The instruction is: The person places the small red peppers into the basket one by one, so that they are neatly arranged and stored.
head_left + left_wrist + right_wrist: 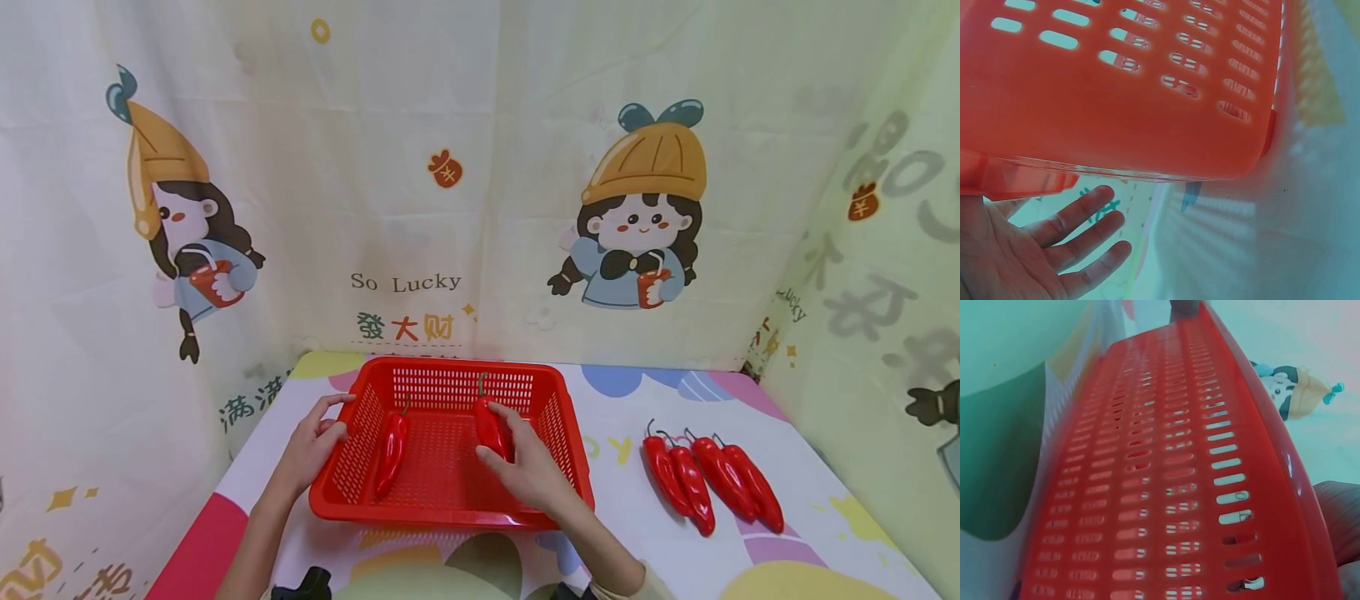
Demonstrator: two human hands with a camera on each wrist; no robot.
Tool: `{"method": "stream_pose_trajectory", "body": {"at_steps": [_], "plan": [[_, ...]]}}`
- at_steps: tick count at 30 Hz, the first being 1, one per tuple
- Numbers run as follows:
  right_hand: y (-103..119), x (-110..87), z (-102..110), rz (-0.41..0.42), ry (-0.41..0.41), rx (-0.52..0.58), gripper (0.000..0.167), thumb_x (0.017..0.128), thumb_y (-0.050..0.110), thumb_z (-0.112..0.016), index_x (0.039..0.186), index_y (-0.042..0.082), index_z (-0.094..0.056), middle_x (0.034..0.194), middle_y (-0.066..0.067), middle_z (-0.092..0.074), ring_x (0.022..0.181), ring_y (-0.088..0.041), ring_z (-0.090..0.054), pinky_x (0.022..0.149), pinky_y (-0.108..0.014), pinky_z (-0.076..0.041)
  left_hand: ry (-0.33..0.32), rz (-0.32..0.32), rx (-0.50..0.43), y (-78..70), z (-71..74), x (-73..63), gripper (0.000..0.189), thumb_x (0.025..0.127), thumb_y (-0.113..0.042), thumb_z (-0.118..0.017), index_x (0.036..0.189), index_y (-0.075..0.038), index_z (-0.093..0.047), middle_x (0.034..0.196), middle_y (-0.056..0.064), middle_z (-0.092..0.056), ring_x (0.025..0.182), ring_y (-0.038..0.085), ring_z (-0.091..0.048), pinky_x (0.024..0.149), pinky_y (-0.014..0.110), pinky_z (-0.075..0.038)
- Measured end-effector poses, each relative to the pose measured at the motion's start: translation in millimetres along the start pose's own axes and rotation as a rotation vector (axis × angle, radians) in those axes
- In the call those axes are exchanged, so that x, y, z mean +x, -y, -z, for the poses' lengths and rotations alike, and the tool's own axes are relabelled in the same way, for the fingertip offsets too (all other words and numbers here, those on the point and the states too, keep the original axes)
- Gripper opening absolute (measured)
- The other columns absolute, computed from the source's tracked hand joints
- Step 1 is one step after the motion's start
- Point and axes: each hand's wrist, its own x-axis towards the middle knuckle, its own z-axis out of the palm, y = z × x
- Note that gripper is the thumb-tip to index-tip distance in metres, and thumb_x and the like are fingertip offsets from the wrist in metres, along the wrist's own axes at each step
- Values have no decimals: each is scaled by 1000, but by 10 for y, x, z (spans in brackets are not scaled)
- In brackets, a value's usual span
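A red plastic basket (420,518) with slotted walls stands on the table. Inside it, toward the right, my right hand (525,467) holds a red chili pepper (491,429) between thumb and fingers, its green stem pointing away from me. Another red chili pepper (392,454) lies along the basket's left side. My left hand (311,446) is at the left rim, its fingers fairly straight and spread in the left wrist view, just beside the basket wall (1116,119). In the right wrist view, the front wall (1147,462) hides most of the right hand.
Several red chili peppers (723,479) lie in a slanting row on the patterned table to the right of the basket. A cream cloth (510,208) printed with cartoon figures hangs behind the table and along both sides.
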Motion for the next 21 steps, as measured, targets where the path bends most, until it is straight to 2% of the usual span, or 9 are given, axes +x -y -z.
{"method": "stream_pose_trajectory", "body": {"at_steps": [7,14,21], "plan": [[22,48,-64,-45,63,78,77,91,31,-75,156,18,-36,140,-12,-52,120,-32,-58,81,-44,-63,1,10,-5,-6,2,2,56,96,-12,-57,150,-19,-42,108,21,-70,81,28,-71,71,38,-64],[63,65,-116,-90,141,102,73,96,21,-68,158,16,-30,141,-17,-48,121,-33,-55,87,-49,-61,4,1,-3,11,7,-6,57,96,-12,-58,150,-19,-42,109,21,-71,81,27,-72,71,38,-64],[89,77,-137,-126,199,146,77,95,19,-70,158,14,-26,143,-16,-47,121,-33,-55,89,-52,-60,3,1,0,6,2,2,56,96,-12,-57,150,-19,-42,106,20,-71,80,27,-71,71,37,-64]]}}
